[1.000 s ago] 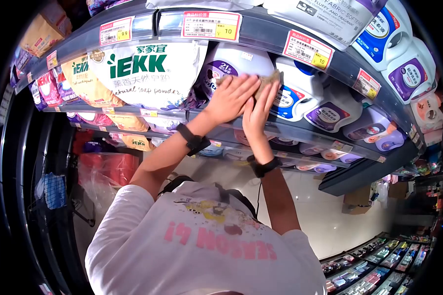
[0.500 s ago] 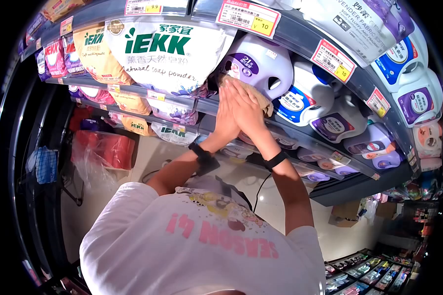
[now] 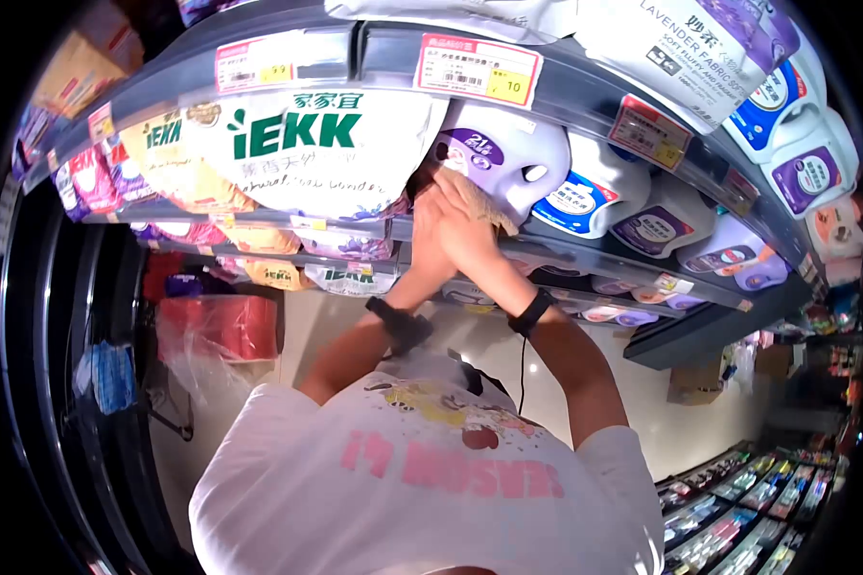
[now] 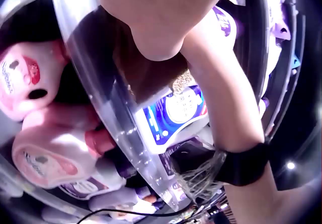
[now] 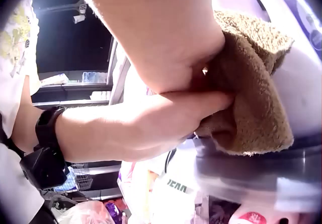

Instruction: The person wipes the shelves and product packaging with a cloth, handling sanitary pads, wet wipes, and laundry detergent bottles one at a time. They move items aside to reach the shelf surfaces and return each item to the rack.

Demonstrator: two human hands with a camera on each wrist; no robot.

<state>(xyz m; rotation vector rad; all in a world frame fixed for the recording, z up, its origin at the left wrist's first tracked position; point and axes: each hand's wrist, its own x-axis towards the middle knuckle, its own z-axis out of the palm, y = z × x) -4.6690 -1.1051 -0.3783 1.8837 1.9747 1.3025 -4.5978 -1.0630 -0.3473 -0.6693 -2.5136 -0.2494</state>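
Note:
In the head view, the left hand and right hand lie close together with fingers extended, pressing a brown cloth at the shelf edge. They are below a purple bottle and beside a large white iEKK bag. The right wrist view shows the cloth bunched and folded against the hands, the left hand touching it under the right hand. The left wrist view has the left hand close up, a bit of cloth and the right forearm. Fingertips are mostly hidden.
Right of the hands stand a blue-labelled white bottle and a grey bottle. Price tags hang above on the upper shelf edge. More products fill lower shelves. A red box under clear plastic is on the floor.
Over the last second the hands and cloth have moved left, from beside the blue-labelled bottle to beside the white bag. The hands now lie closer together and lower in the head view.

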